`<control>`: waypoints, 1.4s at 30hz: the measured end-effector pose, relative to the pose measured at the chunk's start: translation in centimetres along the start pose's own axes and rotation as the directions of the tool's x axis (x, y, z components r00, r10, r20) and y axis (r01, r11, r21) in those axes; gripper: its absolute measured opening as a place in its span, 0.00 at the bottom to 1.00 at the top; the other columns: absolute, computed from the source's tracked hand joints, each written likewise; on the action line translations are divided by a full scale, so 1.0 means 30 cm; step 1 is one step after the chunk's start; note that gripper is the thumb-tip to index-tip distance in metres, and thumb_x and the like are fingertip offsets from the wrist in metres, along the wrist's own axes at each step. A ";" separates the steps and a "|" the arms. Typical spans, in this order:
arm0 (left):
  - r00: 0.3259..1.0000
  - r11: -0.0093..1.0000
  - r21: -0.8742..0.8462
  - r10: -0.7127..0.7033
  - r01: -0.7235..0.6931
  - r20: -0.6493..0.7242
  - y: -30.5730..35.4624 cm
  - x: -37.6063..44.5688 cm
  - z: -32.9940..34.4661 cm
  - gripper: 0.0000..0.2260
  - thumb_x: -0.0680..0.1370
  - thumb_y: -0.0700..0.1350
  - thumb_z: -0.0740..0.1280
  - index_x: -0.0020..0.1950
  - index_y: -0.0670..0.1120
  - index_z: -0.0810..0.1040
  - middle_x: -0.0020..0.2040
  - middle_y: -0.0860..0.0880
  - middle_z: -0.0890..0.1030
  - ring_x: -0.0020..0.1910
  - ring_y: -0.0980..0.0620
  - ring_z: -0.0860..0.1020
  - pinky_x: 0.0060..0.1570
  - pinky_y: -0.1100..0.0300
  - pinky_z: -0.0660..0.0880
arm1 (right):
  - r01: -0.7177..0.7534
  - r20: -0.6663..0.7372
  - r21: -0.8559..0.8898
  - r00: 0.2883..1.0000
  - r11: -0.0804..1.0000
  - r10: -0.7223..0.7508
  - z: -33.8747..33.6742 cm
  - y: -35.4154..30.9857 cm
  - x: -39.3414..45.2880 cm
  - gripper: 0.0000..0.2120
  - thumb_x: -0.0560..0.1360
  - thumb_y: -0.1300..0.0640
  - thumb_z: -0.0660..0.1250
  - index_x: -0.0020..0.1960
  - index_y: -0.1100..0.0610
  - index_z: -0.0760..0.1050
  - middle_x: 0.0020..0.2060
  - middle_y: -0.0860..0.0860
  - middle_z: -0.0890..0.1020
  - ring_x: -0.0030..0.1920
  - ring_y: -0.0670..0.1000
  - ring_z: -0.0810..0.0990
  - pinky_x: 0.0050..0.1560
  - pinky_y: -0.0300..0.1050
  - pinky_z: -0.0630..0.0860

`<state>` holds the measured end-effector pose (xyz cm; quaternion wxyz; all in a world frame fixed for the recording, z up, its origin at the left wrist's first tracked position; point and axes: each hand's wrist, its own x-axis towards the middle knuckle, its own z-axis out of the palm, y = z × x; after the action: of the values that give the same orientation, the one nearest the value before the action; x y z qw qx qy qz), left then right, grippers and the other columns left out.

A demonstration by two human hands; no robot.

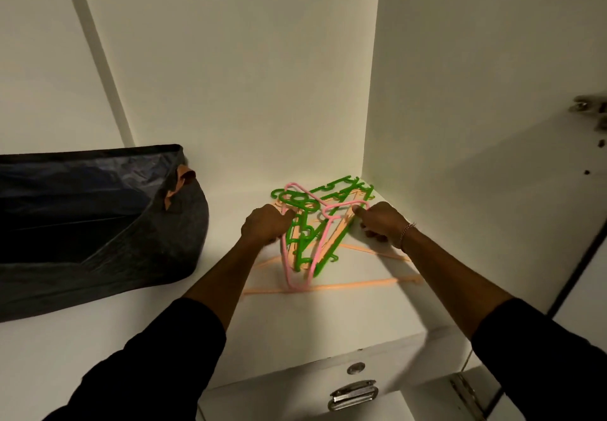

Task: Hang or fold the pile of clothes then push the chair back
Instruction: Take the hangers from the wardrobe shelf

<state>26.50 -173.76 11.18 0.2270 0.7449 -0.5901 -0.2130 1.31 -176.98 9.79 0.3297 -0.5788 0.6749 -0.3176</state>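
White wardrobe shelf [328, 315] carries a tangled pile of plastic hangers [315, 223] in green, pink and orange near the right wall. Left hand [264, 225] grips the pile's left side, fingers curled round a pink hanger. Right hand [382, 220] appears to pinch the right side; finger contact is partly hidden. Dark storage bag [98, 223] lies well left.

a home wardrobe interior: a white laminate shelf [328, 315] holds a tangle of green, pink and orange plastic clothes hangers [315, 233], a dark fabric storage bag [98, 223] left of them, a metal door hinge [591, 108] to their right.
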 end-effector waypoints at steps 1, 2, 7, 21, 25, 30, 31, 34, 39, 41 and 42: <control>0.997 0.999 0.047 0.004 0.000 -0.073 0.002 0.002 0.005 0.29 0.79 0.66 0.61 0.56 0.40 0.79 0.50 0.40 0.83 0.51 0.41 0.82 0.49 0.55 0.74 | 0.016 -0.031 -0.057 0.999 0.998 -0.017 -0.004 0.004 -0.001 0.24 0.79 0.39 0.65 0.49 0.62 0.75 0.42 0.58 0.79 0.38 0.57 0.76 0.33 0.42 0.69; 0.993 0.999 0.046 0.016 -0.011 -0.116 0.005 0.003 0.010 0.28 0.79 0.64 0.62 0.61 0.39 0.77 0.57 0.39 0.81 0.57 0.39 0.80 0.53 0.53 0.74 | 0.020 -0.065 -0.087 0.998 0.996 -0.026 -0.008 0.008 0.003 0.25 0.78 0.37 0.65 0.49 0.61 0.74 0.43 0.58 0.78 0.41 0.57 0.75 0.37 0.45 0.70; 0.993 0.893 -0.446 -0.011 0.064 0.122 0.059 -0.015 0.044 0.10 0.79 0.49 0.68 0.51 0.42 0.78 0.41 0.42 0.83 0.31 0.49 0.82 0.28 0.59 0.77 | -0.149 0.105 0.302 0.987 0.942 0.122 -0.020 -0.042 -0.053 0.20 0.79 0.43 0.68 0.52 0.59 0.70 0.44 0.58 0.76 0.40 0.56 0.77 0.40 0.51 0.79; 0.959 0.702 -0.667 -0.080 0.249 0.273 0.167 -0.038 0.159 0.09 0.73 0.31 0.71 0.52 0.33 0.78 0.45 0.34 0.82 0.41 0.38 0.83 0.52 0.39 0.80 | -0.242 0.319 0.551 0.945 0.799 0.066 0.123 -0.074 -0.081 0.07 0.79 0.70 0.64 0.56 0.66 0.71 0.37 0.60 0.79 0.33 0.55 0.80 0.36 0.51 0.82; 0.983 0.690 -0.704 -0.062 0.168 0.174 0.173 -0.044 0.120 0.05 0.72 0.32 0.71 0.44 0.37 0.77 0.38 0.40 0.78 0.33 0.43 0.79 0.47 0.44 0.81 | -0.194 0.276 0.626 0.961 0.755 0.018 0.087 -0.095 -0.101 0.05 0.78 0.69 0.67 0.52 0.65 0.73 0.37 0.58 0.78 0.34 0.53 0.80 0.35 0.46 0.82; 0.990 0.824 -0.563 0.015 0.065 0.137 0.187 -0.113 0.028 0.06 0.75 0.35 0.69 0.41 0.42 0.74 0.35 0.44 0.76 0.28 0.51 0.77 0.28 0.63 0.75 | -0.016 0.189 0.357 0.980 0.934 -0.055 0.062 -0.094 -0.162 0.15 0.76 0.52 0.74 0.38 0.59 0.74 0.32 0.57 0.79 0.32 0.53 0.78 0.38 0.45 0.77; 0.986 0.855 -0.515 0.025 0.065 0.165 0.177 -0.130 0.014 0.06 0.75 0.36 0.69 0.40 0.43 0.74 0.34 0.45 0.76 0.25 0.53 0.76 0.24 0.66 0.72 | 0.009 0.183 0.331 0.980 0.944 -0.074 0.063 -0.085 -0.180 0.16 0.76 0.49 0.74 0.39 0.59 0.76 0.34 0.58 0.81 0.35 0.55 0.79 0.42 0.49 0.78; 0.958 0.929 -0.360 0.022 0.086 0.286 0.122 -0.158 -0.006 0.04 0.75 0.38 0.70 0.42 0.42 0.76 0.38 0.43 0.79 0.31 0.49 0.77 0.33 0.61 0.77 | 0.035 0.202 0.322 0.974 0.946 -0.104 0.058 -0.063 -0.264 0.18 0.76 0.44 0.73 0.43 0.61 0.81 0.40 0.62 0.84 0.40 0.56 0.82 0.53 0.57 0.81; 0.934 0.986 -0.157 0.010 0.049 0.356 0.043 -0.214 -0.033 0.11 0.71 0.39 0.74 0.50 0.35 0.81 0.45 0.38 0.85 0.40 0.41 0.83 0.51 0.47 0.80 | 0.009 0.350 0.338 0.927 0.941 -0.135 0.033 -0.026 -0.445 0.17 0.78 0.50 0.70 0.54 0.65 0.82 0.44 0.63 0.85 0.41 0.53 0.83 0.47 0.48 0.81; 0.941 0.994 -0.109 0.024 0.014 0.337 0.030 -0.240 -0.042 0.15 0.70 0.41 0.76 0.54 0.38 0.82 0.47 0.40 0.86 0.45 0.41 0.84 0.54 0.45 0.81 | 0.002 0.372 0.364 0.917 0.931 -0.147 0.034 -0.012 -0.505 0.16 0.78 0.51 0.71 0.54 0.65 0.82 0.48 0.64 0.85 0.43 0.54 0.83 0.48 0.47 0.81; 0.950 0.996 -0.089 0.031 -0.003 0.311 0.027 -0.252 -0.044 0.15 0.70 0.42 0.76 0.55 0.40 0.82 0.48 0.41 0.86 0.46 0.42 0.85 0.55 0.46 0.81 | 0.005 0.377 0.361 0.914 0.933 -0.151 0.034 -0.008 -0.532 0.16 0.78 0.51 0.72 0.54 0.65 0.82 0.49 0.64 0.85 0.44 0.54 0.83 0.49 0.47 0.81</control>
<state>25.04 -166.43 13.10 0.1652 0.6861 -0.6151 -0.3516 4.05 -161.26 10.63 0.5452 -0.5898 0.5015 -0.3216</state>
